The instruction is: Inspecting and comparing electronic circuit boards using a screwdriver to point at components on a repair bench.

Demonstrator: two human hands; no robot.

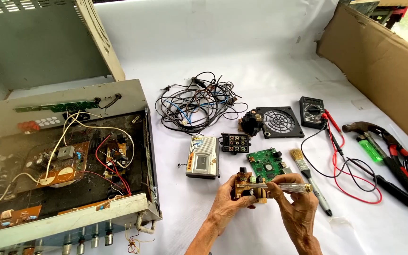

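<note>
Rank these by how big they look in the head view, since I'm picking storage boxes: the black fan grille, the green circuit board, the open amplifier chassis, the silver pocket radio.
1. Open amplifier chassis, by far.
2. Black fan grille.
3. Silver pocket radio and green circuit board: too alike to rank, and the board is partly hidden behind the hands.

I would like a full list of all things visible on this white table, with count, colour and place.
Open metal amplifier chassis: one, grey, wired boards inside, left.
Tangled wire bundle: one, black and blue, top centre.
Square fan grille: one, black, centre right.
Digital multimeter: one, black, red and black leads, right.
Small cassette player: one, silver, centre.
Green circuit board: one, above the hands.
Paintbrush: one, pale bristles, right of the hands.
Hammer: one, black handle, far right.
Cardboard sheet: one, brown, top right.
Small brown circuit board: one, held in both hands.
Clear-handled screwdriver: one, right hand.
Left hand: holds the board.
Right hand: grips the screwdriver.
</note>
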